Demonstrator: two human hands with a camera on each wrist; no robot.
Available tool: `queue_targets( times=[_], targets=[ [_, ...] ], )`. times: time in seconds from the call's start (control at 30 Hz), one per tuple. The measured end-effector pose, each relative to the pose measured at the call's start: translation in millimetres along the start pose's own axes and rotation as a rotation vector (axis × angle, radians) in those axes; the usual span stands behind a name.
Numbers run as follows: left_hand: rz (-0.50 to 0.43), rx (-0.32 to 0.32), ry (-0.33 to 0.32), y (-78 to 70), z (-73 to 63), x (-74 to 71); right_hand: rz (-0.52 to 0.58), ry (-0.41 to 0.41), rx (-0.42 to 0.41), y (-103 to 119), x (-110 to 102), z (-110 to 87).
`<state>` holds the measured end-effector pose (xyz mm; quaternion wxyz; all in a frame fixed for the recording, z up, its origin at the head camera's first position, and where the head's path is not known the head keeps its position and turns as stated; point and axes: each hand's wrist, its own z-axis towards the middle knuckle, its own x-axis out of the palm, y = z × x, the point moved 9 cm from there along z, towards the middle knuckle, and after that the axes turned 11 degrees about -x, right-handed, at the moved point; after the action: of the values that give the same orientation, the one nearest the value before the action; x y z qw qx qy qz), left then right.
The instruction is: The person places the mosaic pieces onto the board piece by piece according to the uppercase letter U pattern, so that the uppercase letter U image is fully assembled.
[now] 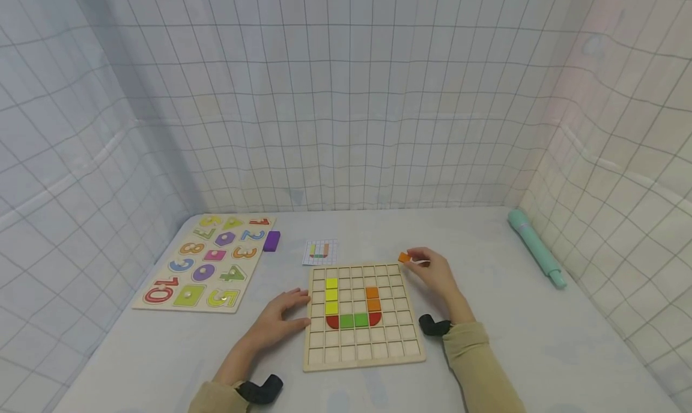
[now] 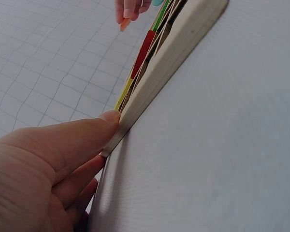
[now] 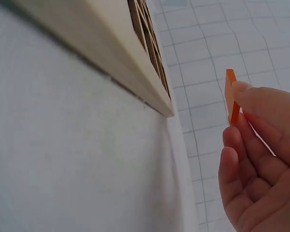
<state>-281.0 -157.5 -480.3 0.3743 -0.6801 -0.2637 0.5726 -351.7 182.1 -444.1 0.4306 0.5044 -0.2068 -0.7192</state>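
Observation:
A wooden grid board [image 1: 363,364] lies flat on the table. In its cells sit yellow square tiles [image 1: 331,295], green tiles [image 1: 354,321], orange tiles [image 1: 373,299] and two red rounded corner pieces [image 1: 332,322], together shaped like a U. My left hand [image 1: 270,323] touches the board's left edge with thumb and fingertips, the fingers fairly straight. Beyond the board's far right corner, my right hand [image 1: 435,276] pinches an orange square tile [image 3: 231,96] between thumb and fingers, raised off the table.
Behind the board lies a small pattern card [image 1: 320,253] showing a coloured U. To the left are a number-and-shape puzzle board [image 1: 216,266] and a purple block [image 1: 272,241] at its edge. A mint-green folded umbrella-like cylinder [image 1: 535,245] lies far right. Grid-patterned cloth walls enclose the table.

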Motion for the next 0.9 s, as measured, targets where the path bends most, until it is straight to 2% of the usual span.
queue_targets(
  times=[0.2,0.43,0.57,0.67,0.83,0.9],
  targets=[
    [0.002,0.004,0.004,-0.5,0.4,0.8,0.037,0.062,-0.123,29,10,9.0],
    [0.005,0.013,0.004,-2.2,1.2,-0.2,0.057,0.246,-0.171,59,33,12.3],
    [0.004,0.03,0.004,-2.9,1.4,-1.4,0.047,0.318,-0.228,73,48,10.6],
    [0.004,0.031,0.007,-1.9,1.6,-1.8,0.042,0.356,-0.21,72,61,8.5],
    [-0.011,0.039,0.011,-1.0,1.0,-0.8,0.056,0.383,-0.101,58,76,3.8],
    [-0.019,0.05,0.01,-1.1,0.8,-0.4,0.046,0.384,-0.1,56,78,2.4]
  ],
)
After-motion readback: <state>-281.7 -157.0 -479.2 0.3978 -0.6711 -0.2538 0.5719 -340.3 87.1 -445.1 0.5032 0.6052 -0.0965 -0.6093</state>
